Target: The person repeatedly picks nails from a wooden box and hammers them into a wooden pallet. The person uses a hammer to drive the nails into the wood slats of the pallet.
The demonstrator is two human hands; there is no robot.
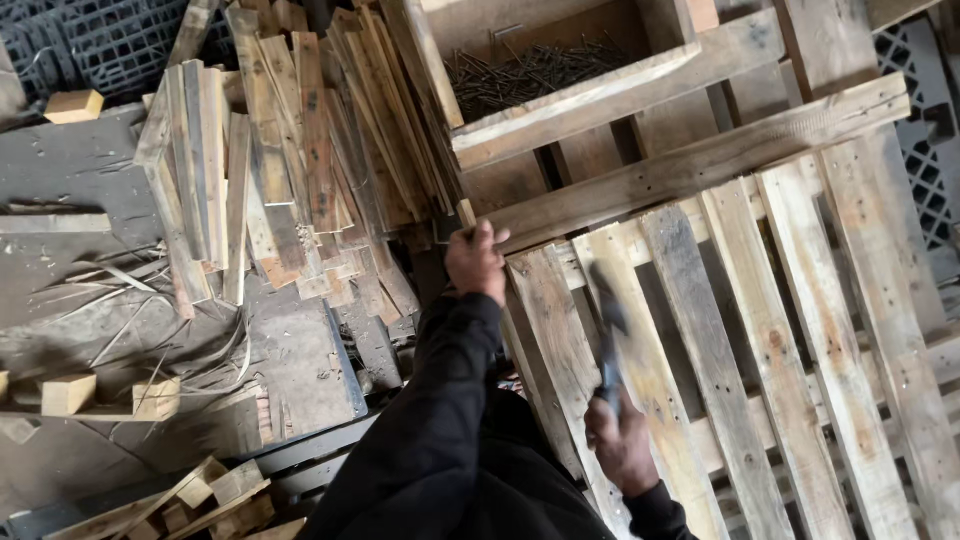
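My left hand (475,258) is closed on the end of a thin wooden strip (466,213) at the corner of a wooden pallet (780,330). My right hand (620,442) grips the handle of a hammer (606,318), whose dark head is blurred above the pallet's slats. Both arms wear black sleeves. The pallet lies flat with weathered boards running away from me.
A wooden box (575,95) holding several dark nails rests on the pallet's far side. A heap of thin wood strips (270,160) lies to the left. Small wooden blocks (70,393) and splinters litter a dark board. Black plastic crates (110,40) stand at the top left.
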